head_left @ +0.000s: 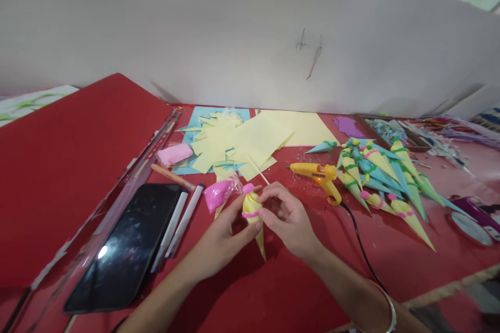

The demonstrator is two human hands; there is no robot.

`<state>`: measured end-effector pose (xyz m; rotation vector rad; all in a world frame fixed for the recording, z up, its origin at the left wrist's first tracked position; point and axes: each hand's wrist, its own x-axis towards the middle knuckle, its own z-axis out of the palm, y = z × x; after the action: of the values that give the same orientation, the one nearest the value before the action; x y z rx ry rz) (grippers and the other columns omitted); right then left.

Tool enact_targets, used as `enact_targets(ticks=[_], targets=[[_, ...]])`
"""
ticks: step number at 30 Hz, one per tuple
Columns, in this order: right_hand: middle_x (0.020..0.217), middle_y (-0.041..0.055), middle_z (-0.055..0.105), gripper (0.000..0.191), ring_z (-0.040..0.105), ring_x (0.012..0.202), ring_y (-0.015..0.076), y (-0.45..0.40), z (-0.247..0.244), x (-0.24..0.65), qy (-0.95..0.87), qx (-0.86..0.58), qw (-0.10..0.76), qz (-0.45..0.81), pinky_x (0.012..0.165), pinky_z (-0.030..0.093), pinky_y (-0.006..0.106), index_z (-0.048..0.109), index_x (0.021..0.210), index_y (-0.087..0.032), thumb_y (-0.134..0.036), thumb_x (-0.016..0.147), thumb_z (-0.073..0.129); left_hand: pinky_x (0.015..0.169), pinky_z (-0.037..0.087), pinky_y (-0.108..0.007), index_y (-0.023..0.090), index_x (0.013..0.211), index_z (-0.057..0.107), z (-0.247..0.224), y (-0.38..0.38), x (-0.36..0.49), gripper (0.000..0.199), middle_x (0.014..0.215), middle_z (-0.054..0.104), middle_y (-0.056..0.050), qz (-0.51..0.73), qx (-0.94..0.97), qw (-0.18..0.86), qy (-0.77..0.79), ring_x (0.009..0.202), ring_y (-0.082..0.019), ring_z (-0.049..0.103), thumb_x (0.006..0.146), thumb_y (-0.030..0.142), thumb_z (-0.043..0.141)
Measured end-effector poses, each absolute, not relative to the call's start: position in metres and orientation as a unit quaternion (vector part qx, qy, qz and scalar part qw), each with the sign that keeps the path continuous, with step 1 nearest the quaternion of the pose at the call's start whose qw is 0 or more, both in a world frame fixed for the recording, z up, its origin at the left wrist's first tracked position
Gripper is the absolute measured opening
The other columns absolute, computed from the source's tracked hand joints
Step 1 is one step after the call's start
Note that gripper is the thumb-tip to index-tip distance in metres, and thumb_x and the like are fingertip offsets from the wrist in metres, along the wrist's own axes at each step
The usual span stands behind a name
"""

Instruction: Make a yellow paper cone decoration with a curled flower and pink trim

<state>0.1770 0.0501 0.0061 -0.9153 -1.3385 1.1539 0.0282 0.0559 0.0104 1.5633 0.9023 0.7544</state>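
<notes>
Between my hands is a yellow paper ice cream cone (260,242), its tip pointing down toward me. A swirl of yellow clay (251,203) tops it, with a pink band round the rim and a pink ball at the peak. My left hand (228,234) grips the cone from the left, thumb across its front. From the right, my right hand (289,218) touches the swirl and band with thumb and fingertips pinched close; whether a small bit sits between them is hidden. Just behind my left hand lies a bag of bright pink clay (219,195).
A yellow glue gun (318,174) with a black cord lies right of my hands, beside a pile of finished cones (371,166). Left are a phone (128,244) and white markers (183,223). Yellow paper pieces (222,140) lie behind, against the wall (234,36).
</notes>
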Motion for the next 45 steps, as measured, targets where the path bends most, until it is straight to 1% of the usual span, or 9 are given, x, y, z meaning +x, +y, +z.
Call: enact_targets(ticks=[17,21,29,33,35,38,41,43,45], targets=[[0.082,0.0005,0.048,0.012,0.05,0.075,0.0138,0.0501,0.0066,0.176,-0.564,-0.391,0.534,0.494,0.066,0.042,0.027,0.054,0.079,-0.022,-0.013,0.071,0.055,0.097,0.038,-0.036,0.023,0.125,0.04,0.0115,0.0568,0.0303,0.047,0.123,0.052,-0.006,0.325,0.654,0.568,0.381,0.111,-0.022,0.048,0.081,0.029,0.052],[0.082,0.0005,0.048,0.012,0.05,0.074,0.0135,0.0499,0.0077,0.176,-0.566,-0.398,0.533,0.488,0.065,0.042,0.027,0.054,0.079,-0.022,-0.013,0.071,0.055,0.095,0.039,-0.037,0.024,0.125,0.04,0.0117,0.0567,0.0299,0.045,0.121,0.054,-0.005,0.326,0.654,0.57,0.375,0.109,-0.021,0.05,0.081,0.029,0.051],[0.081,0.0002,0.049,0.005,0.05,0.074,0.0131,0.0502,0.0074,0.1759,-0.55,-0.402,0.538,0.496,0.065,0.042,0.026,0.054,0.078,-0.021,-0.018,0.075,0.051,0.092,0.041,-0.036,0.023,0.125,0.041,0.0124,0.057,0.0299,0.045,0.118,0.056,-0.005,0.313,0.672,0.545,0.391,0.104,-0.021,0.053,0.082,0.032,0.05],[0.078,-0.0005,0.048,0.004,0.05,0.072,0.0127,0.0527,0.0056,0.1764,-0.548,-0.437,0.525,0.482,0.064,0.042,0.025,0.054,0.076,-0.021,-0.018,0.074,0.052,0.097,0.036,-0.039,0.023,0.128,0.036,0.0102,0.0587,0.0302,0.051,0.127,0.049,-0.005,0.307,0.671,0.513,0.439,0.114,-0.024,0.046,0.08,0.034,0.051],[0.076,-0.0007,0.048,0.004,0.05,0.072,0.0129,0.0544,0.0048,0.177,-0.545,-0.457,0.516,0.478,0.064,0.041,0.025,0.055,0.072,-0.02,-0.018,0.074,0.052,0.096,0.037,-0.04,0.023,0.126,0.038,0.0088,0.06,0.0306,0.05,0.127,0.049,-0.006,0.305,0.67,0.494,0.463,0.116,-0.025,0.044,0.079,0.035,0.052],[0.073,-0.0012,0.048,0.004,0.051,0.072,0.0129,0.0566,0.0039,0.1779,-0.527,-0.476,0.502,0.493,0.064,0.041,0.024,0.054,0.069,-0.019,-0.019,0.073,0.053,0.09,0.042,-0.041,0.024,0.122,0.04,0.0067,0.0619,0.0317,0.045,0.118,0.056,-0.006,0.3,0.667,0.496,0.468,0.11,-0.025,0.05,0.08,0.034,0.05],[0.072,-0.002,0.048,0.005,0.051,0.07,0.0122,0.058,0.0035,0.1783,-0.509,-0.482,0.495,0.513,0.065,0.041,0.024,0.054,0.069,-0.019,-0.021,0.073,0.053,0.082,0.047,-0.037,0.023,0.121,0.039,0.0046,0.0628,0.0319,0.042,0.106,0.061,-0.006,0.301,0.663,0.513,0.454,0.099,-0.022,0.057,0.081,0.032,0.048],[0.071,-0.0023,0.049,0.006,0.051,0.07,0.012,0.0584,0.0031,0.1785,-0.499,-0.49,0.493,0.517,0.066,0.04,0.024,0.055,0.069,-0.018,-0.022,0.073,0.053,0.073,0.05,-0.033,0.022,0.122,0.036,0.0044,0.0629,0.0311,0.044,0.098,0.061,-0.004,0.296,0.672,0.495,0.464,0.083,-0.018,0.06,0.08,0.031,0.048],[0.07,-0.0025,0.05,0.007,0.05,0.068,0.0117,0.0584,0.0023,0.1787,-0.484,-0.507,0.49,0.518,0.065,0.039,0.024,0.055,0.069,-0.018,-0.024,0.073,0.054,0.062,0.049,-0.029,0.02,0.119,0.038,0.0065,0.063,0.0295,0.044,0.088,0.059,-0.002,0.287,0.693,0.436,0.497,0.068,-0.015,0.058,0.079,0.032,0.049]])
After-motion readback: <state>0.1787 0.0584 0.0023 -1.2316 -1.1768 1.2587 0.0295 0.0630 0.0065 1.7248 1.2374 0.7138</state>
